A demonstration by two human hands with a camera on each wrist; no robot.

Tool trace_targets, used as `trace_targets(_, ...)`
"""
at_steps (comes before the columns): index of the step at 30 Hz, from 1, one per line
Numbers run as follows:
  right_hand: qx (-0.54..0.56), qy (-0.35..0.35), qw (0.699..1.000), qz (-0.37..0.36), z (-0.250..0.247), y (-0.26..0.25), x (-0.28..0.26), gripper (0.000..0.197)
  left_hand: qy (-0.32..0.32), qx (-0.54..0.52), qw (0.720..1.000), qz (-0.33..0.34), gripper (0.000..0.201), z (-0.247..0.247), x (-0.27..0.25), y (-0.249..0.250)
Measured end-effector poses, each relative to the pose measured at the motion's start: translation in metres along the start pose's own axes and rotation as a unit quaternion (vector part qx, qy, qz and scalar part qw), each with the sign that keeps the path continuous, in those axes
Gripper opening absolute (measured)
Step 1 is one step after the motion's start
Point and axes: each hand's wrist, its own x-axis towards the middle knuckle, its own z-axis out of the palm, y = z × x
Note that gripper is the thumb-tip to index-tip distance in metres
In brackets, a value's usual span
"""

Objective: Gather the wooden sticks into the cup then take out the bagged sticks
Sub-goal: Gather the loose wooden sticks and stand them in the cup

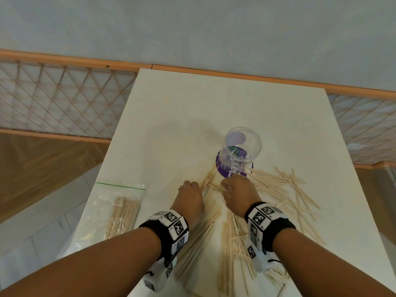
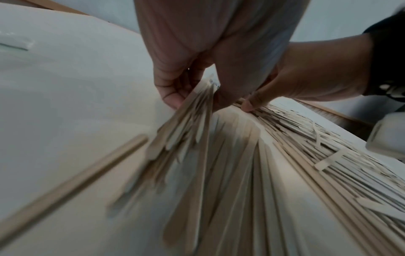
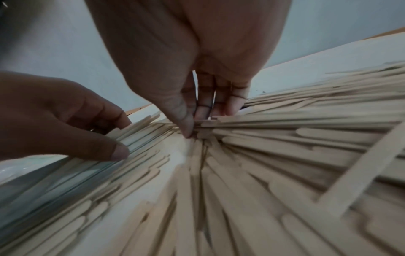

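Loose wooden sticks [image 1: 276, 189] lie fanned over the near half of the white table [image 1: 214, 103]. My left hand [image 1: 192, 186] pinches a bundle of sticks [image 2: 186, 124] between thumb and fingers, lifted at one end. My right hand [image 1: 232, 183], just right of it, has thumb and fingers curled on the ends of more sticks [image 3: 252, 124] in the pile. A clear plastic cup [image 1: 243, 146] with a purple label stands just beyond both hands and looks empty. The bagged sticks [image 1: 122, 213] lie in a clear zip bag to the left of my left wrist.
The table's left edge runs close to the bag, with floor below it. Behind the table's far edge are a wooden rail [image 1: 214, 70] and a pale wall. The far half of the table holds only the cup.
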Motion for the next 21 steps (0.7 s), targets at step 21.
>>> trace_targets(21, 0.451, -0.051, 0.889, -0.063, -0.010, -0.071, 0.009, 0.051, 0.074, -0.430, 0.900, -0.002, 0.016, -0.063, 0.001, 0.006)
